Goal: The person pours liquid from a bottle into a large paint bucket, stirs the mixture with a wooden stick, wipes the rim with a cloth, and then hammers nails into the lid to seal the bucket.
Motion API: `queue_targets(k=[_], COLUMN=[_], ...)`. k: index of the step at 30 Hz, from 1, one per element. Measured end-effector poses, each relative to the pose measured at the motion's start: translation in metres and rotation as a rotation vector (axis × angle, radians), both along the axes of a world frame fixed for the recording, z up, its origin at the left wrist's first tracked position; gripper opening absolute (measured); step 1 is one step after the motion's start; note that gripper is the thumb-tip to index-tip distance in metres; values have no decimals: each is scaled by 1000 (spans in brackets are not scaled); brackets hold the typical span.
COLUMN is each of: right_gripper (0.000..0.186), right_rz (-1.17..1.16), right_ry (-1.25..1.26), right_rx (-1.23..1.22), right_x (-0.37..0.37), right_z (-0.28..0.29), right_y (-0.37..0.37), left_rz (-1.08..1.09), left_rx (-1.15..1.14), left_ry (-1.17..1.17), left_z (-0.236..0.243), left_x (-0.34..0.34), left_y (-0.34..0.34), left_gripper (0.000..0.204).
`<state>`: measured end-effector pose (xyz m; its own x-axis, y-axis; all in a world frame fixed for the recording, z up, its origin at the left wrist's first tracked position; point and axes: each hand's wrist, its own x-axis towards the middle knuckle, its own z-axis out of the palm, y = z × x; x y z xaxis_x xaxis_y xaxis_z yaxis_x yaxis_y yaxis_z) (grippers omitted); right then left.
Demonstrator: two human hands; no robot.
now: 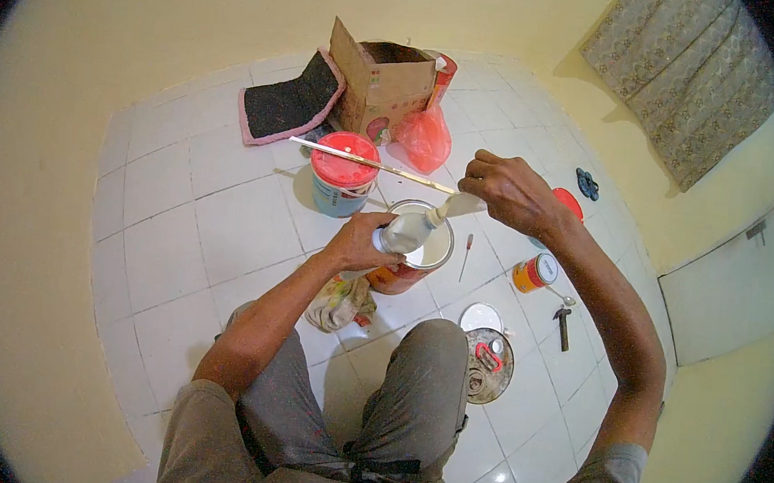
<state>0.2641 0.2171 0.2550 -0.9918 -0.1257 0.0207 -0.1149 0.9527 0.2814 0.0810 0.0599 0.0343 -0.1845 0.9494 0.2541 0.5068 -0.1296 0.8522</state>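
In my left hand (359,242) is a whitish plastic bottle (406,232), tilted with its neck up toward the right. It is above an open paint can (446,247) with a pale inside, which stands between and ahead of my knees. My right hand (511,193) is closed on a pale, translucent piece (464,206) whose kind I cannot make out; it meets the bottle's neck. A long thin stick (393,170) runs from over a red-lidded bucket (334,198) to beside my right fingers. Whether those fingers hold it too, I cannot tell.
A crumpled rag (342,305) lies by my left knee. To the right are a screwdriver (467,256), a small orange tin (531,274), a hammer (562,329), a white lid (481,318) and a dirty round lid (488,384). Behind stands a cardboard box (405,87) beside a black mat (290,104).
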Motion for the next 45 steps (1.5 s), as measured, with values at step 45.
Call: queue_targets(k=[45], right_gripper=[7], right_rz=[26], right_ry=[-134], right_rx=[192], right_x=[-14], right_z=[19], right_y=[-18], left_rz=[-37], left_rx=[33], left_ry=[13], left_z=[-2], left_x=[-1], left_y=[2], left_gripper=[72])
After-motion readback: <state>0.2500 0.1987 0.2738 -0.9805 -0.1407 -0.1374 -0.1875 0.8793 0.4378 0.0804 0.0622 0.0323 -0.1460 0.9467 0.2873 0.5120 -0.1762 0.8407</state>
